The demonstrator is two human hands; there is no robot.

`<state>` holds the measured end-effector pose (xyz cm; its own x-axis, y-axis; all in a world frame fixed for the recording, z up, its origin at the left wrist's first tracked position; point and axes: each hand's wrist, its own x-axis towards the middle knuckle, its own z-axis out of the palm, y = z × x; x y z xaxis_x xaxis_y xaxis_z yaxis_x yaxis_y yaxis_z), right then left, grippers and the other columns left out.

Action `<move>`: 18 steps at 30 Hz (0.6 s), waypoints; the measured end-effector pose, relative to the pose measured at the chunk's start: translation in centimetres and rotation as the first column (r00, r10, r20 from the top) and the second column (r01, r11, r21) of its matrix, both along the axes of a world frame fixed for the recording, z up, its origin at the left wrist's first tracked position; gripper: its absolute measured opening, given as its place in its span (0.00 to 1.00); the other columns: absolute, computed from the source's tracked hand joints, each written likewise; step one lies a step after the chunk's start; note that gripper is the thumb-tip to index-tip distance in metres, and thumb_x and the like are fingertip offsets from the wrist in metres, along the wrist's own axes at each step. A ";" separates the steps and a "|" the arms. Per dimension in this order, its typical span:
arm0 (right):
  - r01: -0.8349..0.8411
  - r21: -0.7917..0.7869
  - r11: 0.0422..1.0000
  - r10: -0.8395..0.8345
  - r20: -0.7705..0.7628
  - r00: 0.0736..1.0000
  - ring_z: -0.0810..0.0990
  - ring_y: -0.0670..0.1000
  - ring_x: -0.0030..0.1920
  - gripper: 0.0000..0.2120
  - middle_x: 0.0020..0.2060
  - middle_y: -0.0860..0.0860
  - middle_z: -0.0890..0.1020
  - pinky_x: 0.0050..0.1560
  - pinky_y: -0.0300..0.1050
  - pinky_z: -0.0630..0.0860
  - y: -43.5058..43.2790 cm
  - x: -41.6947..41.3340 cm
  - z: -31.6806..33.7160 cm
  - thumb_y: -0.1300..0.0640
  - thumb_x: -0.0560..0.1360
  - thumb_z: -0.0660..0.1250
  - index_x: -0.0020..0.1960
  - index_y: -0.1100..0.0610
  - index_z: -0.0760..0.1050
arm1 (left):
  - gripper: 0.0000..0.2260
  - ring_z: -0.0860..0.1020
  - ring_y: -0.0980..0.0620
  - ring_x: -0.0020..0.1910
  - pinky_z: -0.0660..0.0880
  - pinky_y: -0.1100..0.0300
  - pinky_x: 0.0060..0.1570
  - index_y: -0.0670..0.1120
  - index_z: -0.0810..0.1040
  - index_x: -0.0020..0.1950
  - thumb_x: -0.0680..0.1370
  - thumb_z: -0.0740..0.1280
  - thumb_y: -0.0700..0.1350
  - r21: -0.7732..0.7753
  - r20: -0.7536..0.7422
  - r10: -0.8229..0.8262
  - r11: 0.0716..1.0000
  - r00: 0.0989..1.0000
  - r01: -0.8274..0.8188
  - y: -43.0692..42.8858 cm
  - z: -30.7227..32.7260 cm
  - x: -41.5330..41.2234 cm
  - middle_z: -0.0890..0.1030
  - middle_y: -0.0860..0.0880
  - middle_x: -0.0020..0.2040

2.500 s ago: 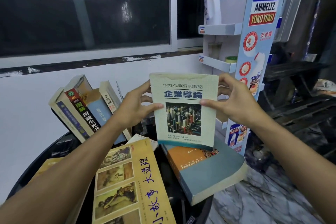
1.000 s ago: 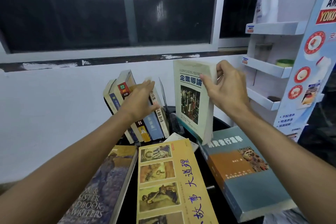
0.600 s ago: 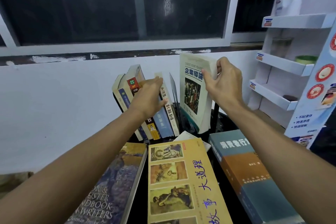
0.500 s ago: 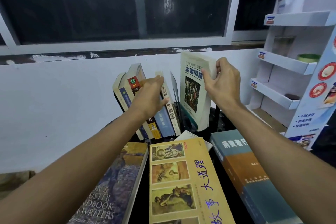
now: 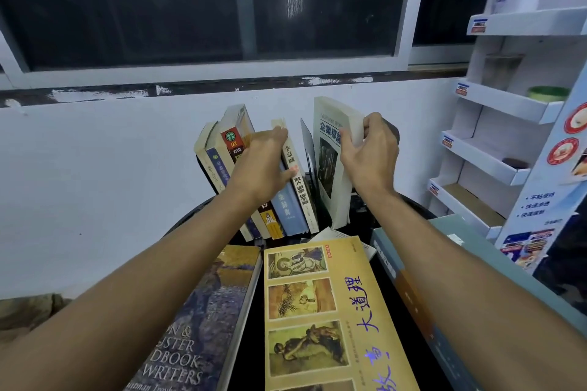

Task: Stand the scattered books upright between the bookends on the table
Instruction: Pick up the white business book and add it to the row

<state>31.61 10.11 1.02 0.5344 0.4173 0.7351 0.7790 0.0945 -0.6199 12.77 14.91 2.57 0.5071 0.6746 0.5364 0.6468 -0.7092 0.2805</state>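
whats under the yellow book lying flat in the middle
A white paper or booklet pokes out from under the far edge of the yellow book, and the black table shows beside it. How far the paper runs underneath, or whether anything else is there, is hidden.

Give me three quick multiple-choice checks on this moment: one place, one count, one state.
1. Where is the white business book?
A. flat on the table
B. upright, right of the leaning row
C. on the shelf

2. How many books lie flat at the front?
A. one
B. three
C. five

3. What is the left hand doing?
A. resting on the leaning row
B. hanging free
C. lifting the yellow book

Answers: 1 B, the right hand grips its top edge there. 2 B, the dark writers' book, yellow book and grey-blue book. 3 A, its fingers press the spines.
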 end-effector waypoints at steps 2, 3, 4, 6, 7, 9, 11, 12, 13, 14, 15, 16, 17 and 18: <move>-0.024 0.003 1.000 0.024 -0.018 1.000 0.73 0.54 0.40 0.13 0.41 0.55 0.79 0.39 0.47 0.69 0.1 -0.4 0.1 0.51 0.77 0.71 0.45 0.57 0.68 | 0.19 0.78 0.45 0.48 0.80 0.47 0.46 0.46 0.71 0.56 0.74 0.77 0.47 0.007 0.001 -0.001 1.000 1.000 0.001 0.0 -0.1 0.0 0.78 0.46 0.51; -0.037 -0.003 0.999 0.037 -0.028 0.999 0.74 0.54 0.40 0.14 0.40 0.54 0.79 0.38 0.44 0.67 0.2 -0.5 0.1 0.51 0.77 0.71 0.45 0.57 0.67 | 0.19 0.78 0.45 0.48 0.80 0.47 0.46 0.46 0.72 0.56 0.73 0.78 0.47 0.010 0.004 -0.003 1.000 1.000 0.003 0.1 -0.1 0.0 0.78 0.46 0.51; -0.050 -0.016 0.999 0.049 -0.040 0.998 0.75 0.54 0.39 0.15 0.40 0.53 0.78 0.36 0.41 0.64 0.2 -0.7 0.2 0.50 0.77 0.71 0.45 0.56 0.67 | 0.19 0.78 0.46 0.49 0.80 0.46 0.46 0.46 0.72 0.57 0.73 0.78 0.47 0.011 0.007 -0.005 1.000 1.000 0.005 0.1 -0.1 0.0 0.78 0.46 0.51; -0.074 -0.044 0.996 0.071 -0.067 0.995 0.75 0.52 0.39 0.15 0.39 0.52 0.78 0.33 0.38 0.62 0.1 -1.0 0.3 0.48 0.76 0.72 0.46 0.56 0.68 | 0.19 0.78 0.46 0.50 0.80 0.46 0.48 0.46 0.72 0.58 0.73 0.78 0.47 0.012 0.014 -0.010 1.000 1.000 0.010 0.1 -0.2 0.0 0.78 0.46 0.52; -0.087 -0.058 0.995 0.082 -0.083 0.993 0.76 0.52 0.38 0.16 0.38 0.52 0.79 0.33 0.39 0.64 0.0 -1.1 0.4 0.47 0.76 0.72 0.47 0.56 0.69 | 0.19 0.77 0.46 0.50 0.80 0.46 0.48 0.46 0.73 0.58 0.73 0.78 0.47 0.014 0.018 -0.012 1.000 1.000 0.012 0.1 -0.1 0.0 0.78 0.46 0.52; -0.116 -0.090 0.989 0.104 -0.121 0.987 0.78 0.48 0.37 0.18 0.36 0.50 0.79 0.34 0.41 0.67 -0.4 -1.2 0.6 0.43 0.75 0.71 0.49 0.56 0.72 | 0.19 0.77 0.47 0.51 0.79 0.47 0.49 0.46 0.73 0.58 0.73 0.78 0.47 0.015 0.025 -0.015 1.000 1.000 0.014 0.0 -0.1 0.0 0.78 0.46 0.53; -0.158 -0.131 0.979 0.136 -0.160 0.978 0.78 0.42 0.38 0.20 0.37 0.47 0.79 0.34 0.36 0.70 -0.9 -1.1 0.7 0.39 0.75 0.71 0.50 0.56 0.75 | 0.20 0.77 0.47 0.51 0.79 0.47 0.49 0.46 0.73 0.59 0.73 0.78 0.47 0.015 0.026 -0.016 1.000 1.000 0.015 0.0 -0.1 0.0 0.78 0.47 0.53; -0.183 -0.154 0.971 0.156 -0.171 0.973 0.78 0.41 0.39 0.21 0.38 0.47 0.80 0.35 0.34 0.71 -1.2 -1.1 0.7 0.37 0.75 0.70 0.51 0.56 0.75 | 0.20 0.77 0.47 0.51 0.79 0.47 0.50 0.46 0.73 0.59 0.73 0.78 0.47 0.017 0.023 -0.016 1.000 1.000 0.015 0.0 -0.1 0.0 0.78 0.47 0.53; -0.211 -0.185 0.960 0.178 -0.183 0.967 0.78 0.41 0.41 0.22 0.40 0.46 0.80 0.36 0.33 0.71 -1.4 -1.0 0.6 0.36 0.74 0.70 0.52 0.55 0.76 | 0.20 0.77 0.47 0.51 0.79 0.47 0.50 0.45 0.73 0.59 0.73 0.78 0.47 0.019 0.021 -0.017 1.000 1.000 0.016 0.0 -0.1 0.0 0.78 0.46 0.53; -0.245 -0.224 0.943 0.203 -0.198 0.959 0.78 0.40 0.42 0.23 0.41 0.45 0.80 0.38 0.33 0.72 -1.7 -0.8 0.5 0.35 0.74 0.69 0.53 0.55 0.76 | 0.20 0.77 0.47 0.51 0.79 0.46 0.50 0.45 0.73 0.59 0.73 0.78 0.47 0.020 0.018 -0.017 1.000 1.000 0.017 0.0 -0.1 0.0 0.78 0.46 0.53; -0.287 -0.271 0.919 0.231 -0.222 0.947 0.78 0.40 0.43 0.24 0.42 0.44 0.79 0.39 0.34 0.73 -1.9 -0.6 0.3 0.34 0.74 0.68 0.55 0.54 0.75 | 0.20 0.77 0.47 0.51 0.78 0.46 0.49 0.45 0.73 0.59 0.73 0.78 0.47 0.019 0.018 -0.017 1.000 1.000 0.016 0.0 -0.1 0.0 0.78 0.47 0.53; -0.336 -0.321 0.886 0.261 -0.255 0.931 0.78 0.40 0.44 0.24 0.44 0.43 0.79 0.41 0.37 0.76 -2.0 -0.4 0.0 0.34 0.74 0.68 0.57 0.53 0.75 | 0.20 0.77 0.47 0.50 0.78 0.46 0.49 0.45 0.73 0.58 0.73 0.78 0.47 0.018 0.018 -0.014 1.000 1.000 0.014 0.0 -0.1 0.0 0.78 0.47 0.52; -0.385 -0.371 0.845 0.287 -0.294 0.912 0.79 0.41 0.45 0.26 0.45 0.43 0.80 0.44 0.42 0.80 -2.1 0.0 -0.4 0.33 0.73 0.69 0.60 0.52 0.75 | 0.19 0.76 0.47 0.49 0.78 0.46 0.48 0.46 0.72 0.58 0.73 0.78 0.47 0.017 0.017 -0.009 1.000 1.000 0.009 0.0 -0.1 0.0 0.78 0.47 0.51; -0.430 -0.418 0.800 0.306 -0.332 0.892 0.81 0.43 0.47 0.28 0.48 0.44 0.80 0.48 0.47 0.82 -2.0 0.4 -0.9 0.33 0.72 0.70 0.62 0.51 0.74 | 0.19 0.76 0.47 0.48 0.78 0.46 0.47 0.46 0.72 0.57 0.73 0.78 0.47 0.018 0.015 -0.003 1.000 1.000 0.003 0.0 -0.1 0.0 0.77 0.47 0.50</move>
<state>32.02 8.10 0.11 0.3982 0.8767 0.2699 0.5694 -0.0056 -0.8220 12.80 14.88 2.45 0.5010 0.6633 0.5560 0.6406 -0.7161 0.2771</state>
